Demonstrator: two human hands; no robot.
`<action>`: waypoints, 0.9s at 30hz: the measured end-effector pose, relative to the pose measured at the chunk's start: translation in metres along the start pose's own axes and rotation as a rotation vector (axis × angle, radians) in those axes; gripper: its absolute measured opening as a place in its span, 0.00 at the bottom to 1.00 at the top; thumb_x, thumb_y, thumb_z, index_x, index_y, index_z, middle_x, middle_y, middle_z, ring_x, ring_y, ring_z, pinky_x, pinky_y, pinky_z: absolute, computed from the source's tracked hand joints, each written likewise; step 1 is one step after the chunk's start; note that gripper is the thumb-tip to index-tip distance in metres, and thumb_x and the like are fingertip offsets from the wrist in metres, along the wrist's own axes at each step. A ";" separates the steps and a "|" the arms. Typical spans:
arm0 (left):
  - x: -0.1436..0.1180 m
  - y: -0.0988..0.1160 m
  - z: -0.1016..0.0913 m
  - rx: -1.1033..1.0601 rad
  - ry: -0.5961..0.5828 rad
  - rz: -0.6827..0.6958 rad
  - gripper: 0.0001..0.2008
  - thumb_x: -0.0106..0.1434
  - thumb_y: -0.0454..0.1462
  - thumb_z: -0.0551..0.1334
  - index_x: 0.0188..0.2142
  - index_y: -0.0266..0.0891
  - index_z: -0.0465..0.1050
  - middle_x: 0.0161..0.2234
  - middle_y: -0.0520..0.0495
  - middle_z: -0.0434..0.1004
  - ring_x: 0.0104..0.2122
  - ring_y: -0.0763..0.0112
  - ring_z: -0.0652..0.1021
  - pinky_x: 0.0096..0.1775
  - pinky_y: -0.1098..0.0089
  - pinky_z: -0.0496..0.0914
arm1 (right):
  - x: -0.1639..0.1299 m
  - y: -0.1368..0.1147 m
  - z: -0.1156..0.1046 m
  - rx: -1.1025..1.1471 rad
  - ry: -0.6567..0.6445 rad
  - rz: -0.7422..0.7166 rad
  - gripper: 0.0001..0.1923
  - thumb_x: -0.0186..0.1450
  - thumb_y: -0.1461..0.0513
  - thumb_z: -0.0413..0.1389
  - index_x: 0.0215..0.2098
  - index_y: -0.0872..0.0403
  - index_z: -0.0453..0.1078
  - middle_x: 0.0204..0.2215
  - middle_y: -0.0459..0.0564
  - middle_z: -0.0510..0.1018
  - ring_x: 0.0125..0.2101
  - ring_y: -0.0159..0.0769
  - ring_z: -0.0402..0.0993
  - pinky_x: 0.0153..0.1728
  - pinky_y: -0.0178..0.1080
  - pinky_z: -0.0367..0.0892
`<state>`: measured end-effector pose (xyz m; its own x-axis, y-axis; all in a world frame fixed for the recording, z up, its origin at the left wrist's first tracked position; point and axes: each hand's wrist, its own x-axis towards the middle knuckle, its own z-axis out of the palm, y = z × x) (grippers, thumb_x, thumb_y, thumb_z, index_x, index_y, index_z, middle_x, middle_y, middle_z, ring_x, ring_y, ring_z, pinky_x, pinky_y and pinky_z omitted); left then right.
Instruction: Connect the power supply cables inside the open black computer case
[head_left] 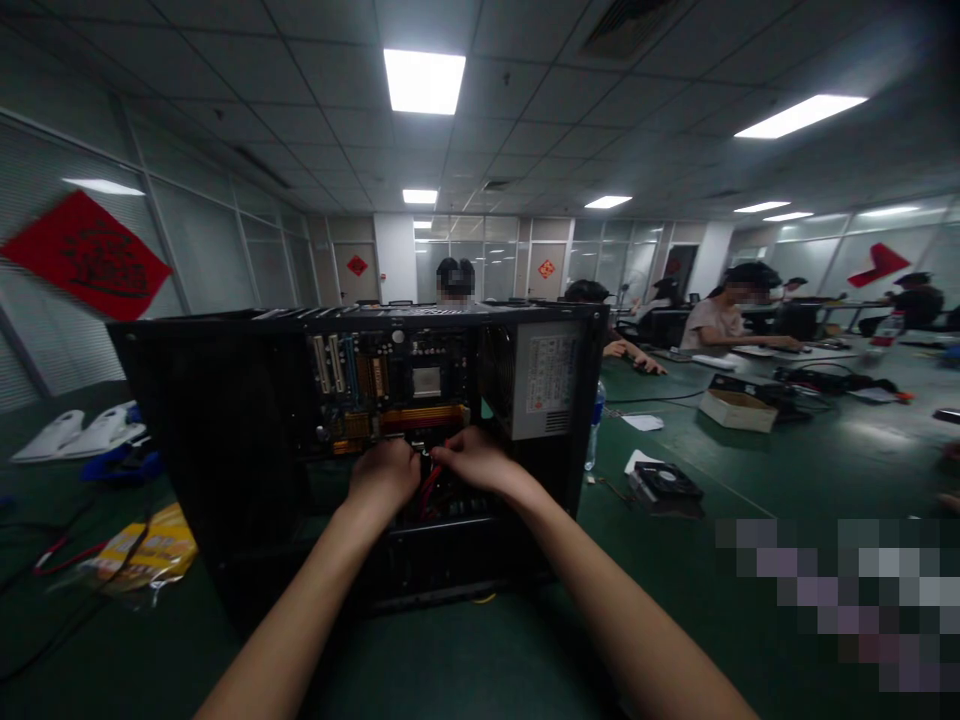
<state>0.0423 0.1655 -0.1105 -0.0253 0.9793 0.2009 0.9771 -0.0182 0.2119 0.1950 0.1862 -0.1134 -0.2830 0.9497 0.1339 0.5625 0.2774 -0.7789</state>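
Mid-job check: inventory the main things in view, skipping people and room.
table: 1, green, across the foreground
computer case: 1, black, centre
motherboard: 1, dark, inside case
power supply: 1, silver, inside case, right
wires: several, red, low inside case
packet: 1, yellow, left of case
loose cables: several, mostly black, left and right
fan: 1, black, right of case
box: 1, white, farther right
bottles: 2, clear, beside case and far right
left hand: 1, bare, inside case
right hand: 1, bare, by the wires

left hand (pixel 384 472), centre: fingertips hidden
both forearms (pixel 315 590): cut off, bottom edge
white label (pixel 550 372), right of centre: print too small
pixelated patch (pixel 817 592), lower right: contents hidden
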 end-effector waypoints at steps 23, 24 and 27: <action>-0.009 -0.012 -0.007 -0.100 -0.032 0.047 0.20 0.65 0.48 0.52 0.35 0.41 0.80 0.38 0.38 0.82 0.37 0.57 0.80 0.34 0.66 0.69 | -0.002 -0.023 0.028 0.627 -0.056 0.516 0.17 0.71 0.66 0.41 0.24 0.54 0.56 0.14 0.38 0.58 0.12 0.23 0.51 0.14 0.28 0.47; -0.008 -0.013 -0.006 -0.104 -0.030 0.040 0.19 0.65 0.47 0.52 0.35 0.41 0.80 0.39 0.38 0.82 0.37 0.57 0.80 0.34 0.66 0.69 | -0.003 -0.023 0.030 0.630 -0.047 0.520 0.17 0.72 0.66 0.41 0.24 0.54 0.56 0.14 0.38 0.57 0.12 0.23 0.51 0.14 0.28 0.48; -0.008 -0.013 -0.003 -0.102 -0.024 0.020 0.18 0.65 0.46 0.53 0.37 0.41 0.80 0.40 0.37 0.82 0.39 0.56 0.80 0.35 0.66 0.69 | -0.005 -0.022 0.032 0.627 -0.032 0.520 0.14 0.71 0.64 0.45 0.25 0.53 0.56 0.14 0.37 0.58 0.12 0.24 0.52 0.14 0.28 0.48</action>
<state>0.0295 0.1576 -0.1115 0.0006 0.9831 0.1831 0.9507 -0.0574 0.3048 0.1594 0.1711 -0.1161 -0.1330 0.9273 -0.3499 0.0917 -0.3400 -0.9359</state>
